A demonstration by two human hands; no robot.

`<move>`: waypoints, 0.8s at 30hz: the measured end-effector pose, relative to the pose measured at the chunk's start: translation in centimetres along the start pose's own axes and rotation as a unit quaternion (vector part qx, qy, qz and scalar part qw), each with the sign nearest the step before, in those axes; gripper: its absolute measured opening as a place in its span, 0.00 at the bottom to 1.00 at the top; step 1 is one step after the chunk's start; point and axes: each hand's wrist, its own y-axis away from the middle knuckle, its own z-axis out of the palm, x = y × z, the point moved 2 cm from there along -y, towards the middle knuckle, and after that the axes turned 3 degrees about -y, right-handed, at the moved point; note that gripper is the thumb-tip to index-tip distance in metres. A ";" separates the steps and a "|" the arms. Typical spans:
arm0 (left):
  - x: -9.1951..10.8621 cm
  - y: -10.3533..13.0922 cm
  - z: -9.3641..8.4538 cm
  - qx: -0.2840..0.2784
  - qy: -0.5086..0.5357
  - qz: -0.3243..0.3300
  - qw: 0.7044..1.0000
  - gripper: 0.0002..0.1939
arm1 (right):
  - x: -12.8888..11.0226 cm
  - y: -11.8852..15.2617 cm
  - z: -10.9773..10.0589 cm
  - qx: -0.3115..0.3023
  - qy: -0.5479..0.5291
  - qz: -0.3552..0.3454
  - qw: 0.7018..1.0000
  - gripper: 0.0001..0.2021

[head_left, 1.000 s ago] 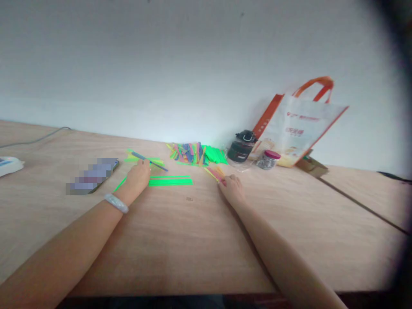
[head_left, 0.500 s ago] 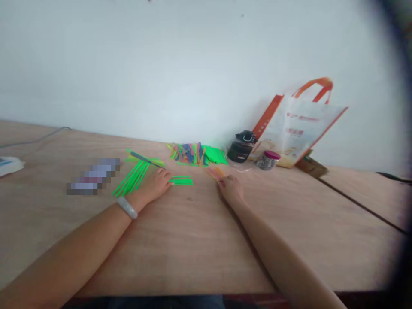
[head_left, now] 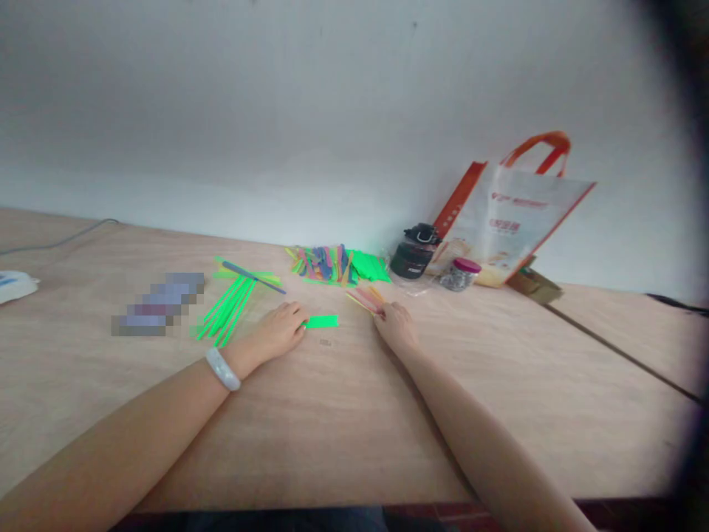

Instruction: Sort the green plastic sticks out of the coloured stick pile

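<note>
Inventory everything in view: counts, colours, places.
Fanned thin strips: several, green, left
Crossed strips: several, yellow, blue, left
Mixed strip pile: many, multicoloured, centre
Second pile: many, green, centre
Lidded bottle: one, black, right
Magenta-lidded jar: one, clear, right
Carrier bag: one, white, orange, right
Cardboard: one, brown, right
Pixelated slab: one, purplish, left
Unclear object: one, white, left
Grey cord: one, left
Black cord: one, right
Table: one, pale wood, beneath
Wall: one, grey, behind
Bangle: one, whitish, left wrist
Left hand: one, touching green strips
Right hand: one, holding pink-yellow strips
</note>
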 end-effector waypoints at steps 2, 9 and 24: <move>0.2 0.0 -0.2 0.000 0.013 -0.005 1.000 0.08 | 0.0 0.0 -0.1 -0.001 -0.002 0.005 1.000 0.11; 1.1 -0.6 -0.1 0.011 0.070 -0.001 0.998 0.08 | -0.6 0.3 -0.7 0.046 -0.031 0.011 0.998 0.11; 3.0 -1.8 0.4 0.036 0.062 0.037 0.997 0.07 | -4.6 2.0 0.3 0.051 -0.294 -0.098 0.949 0.18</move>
